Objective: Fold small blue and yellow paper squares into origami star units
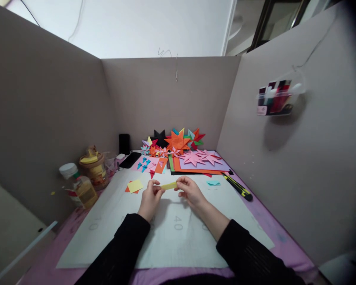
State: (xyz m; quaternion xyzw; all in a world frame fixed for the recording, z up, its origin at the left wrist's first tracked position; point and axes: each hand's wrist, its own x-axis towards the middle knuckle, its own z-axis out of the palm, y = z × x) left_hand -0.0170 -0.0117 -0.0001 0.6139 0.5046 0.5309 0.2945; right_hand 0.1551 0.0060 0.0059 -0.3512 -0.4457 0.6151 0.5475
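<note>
A narrow folded strip of yellow paper (169, 185) spans the gap between my two hands, above the white mat. My left hand (151, 196) pinches its left end between thumb and fingers. At the right end, my right hand (191, 190) grips it the same way. Left of my hands, a yellow paper square (135, 186) lies over an orange one (127, 189). A small folded light-blue paper (213, 183) rests to the right of my right hand. Beyond my hands sits a small red folded piece (152, 173).
Folded paper stars (178, 141) stand at the back, with pink stars (193, 157) on stacked coloured sheets. A yellow-black utility knife (239, 187) lies right. A phone (130, 160), a glue bottle (86, 192) and a tub (94, 168) are left. Grey partitions (172, 95) enclose the table.
</note>
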